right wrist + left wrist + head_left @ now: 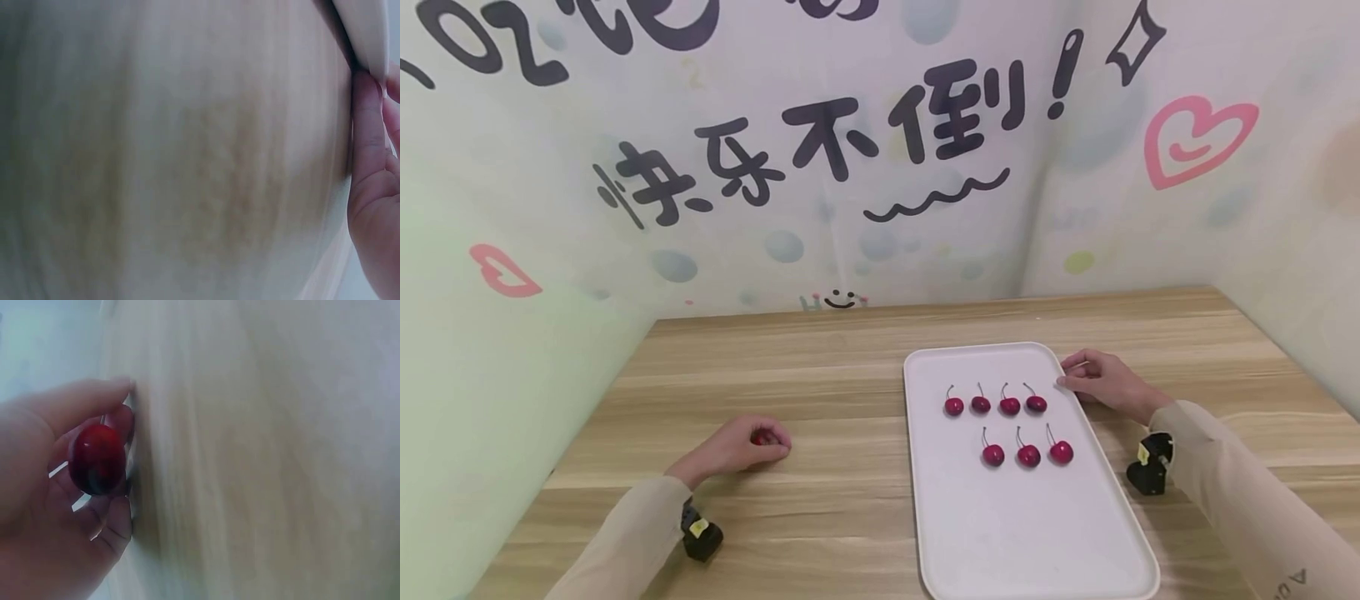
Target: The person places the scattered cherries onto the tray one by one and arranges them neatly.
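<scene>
My left hand (741,446) is low over the wooden table, left of the tray, with curled fingers around a dark red cherry (97,459). In the left wrist view the cherry hangs by its stem under the thumb and fingertips; the head view shows only a bit of red. My right hand (1108,385) grips the right rim of the white tray (1022,533) near its far corner, thumb and fingertips at the edge. On the tray lie several stemmed cherries in two rows: a far row (1010,407) and a nearer row of three (1028,456), stems pointing away.
A wooden tabletop (820,367) carries the tray right of centre. Behind it hangs a white printed backdrop (820,242) with dark lettering and pink hearts, and pale walls flank both sides. Small black devices (702,533) are strapped at both wrists.
</scene>
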### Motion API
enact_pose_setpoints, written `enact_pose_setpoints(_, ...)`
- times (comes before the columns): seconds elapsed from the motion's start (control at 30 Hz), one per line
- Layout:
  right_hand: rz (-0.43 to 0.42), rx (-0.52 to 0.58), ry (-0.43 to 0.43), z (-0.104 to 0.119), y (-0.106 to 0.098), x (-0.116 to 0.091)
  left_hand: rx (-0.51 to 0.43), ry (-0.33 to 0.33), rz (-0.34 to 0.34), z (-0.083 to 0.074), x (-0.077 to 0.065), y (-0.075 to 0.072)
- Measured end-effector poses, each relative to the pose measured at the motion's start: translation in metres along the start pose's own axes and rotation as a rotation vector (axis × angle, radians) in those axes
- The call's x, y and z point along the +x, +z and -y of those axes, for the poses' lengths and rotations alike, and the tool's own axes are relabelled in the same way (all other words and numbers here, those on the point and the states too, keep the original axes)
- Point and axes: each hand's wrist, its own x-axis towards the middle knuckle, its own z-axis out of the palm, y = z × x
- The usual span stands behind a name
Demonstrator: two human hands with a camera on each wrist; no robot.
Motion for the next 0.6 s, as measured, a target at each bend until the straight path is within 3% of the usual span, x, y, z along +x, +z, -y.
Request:
enact_pose_setpoints(0.37, 0.001, 0.011, -0.001, 0.000, 0.000, -0.001, 0.006, -0.048, -0.087, -0.002, 0.009, 0.004)
enact_pose_setpoints(0.6, -0.005, -0.009, 0.001, 0.001, 0.000, 0.000, -0.109, -0.097, -0.191, -0.012, 0.020, 0.011)
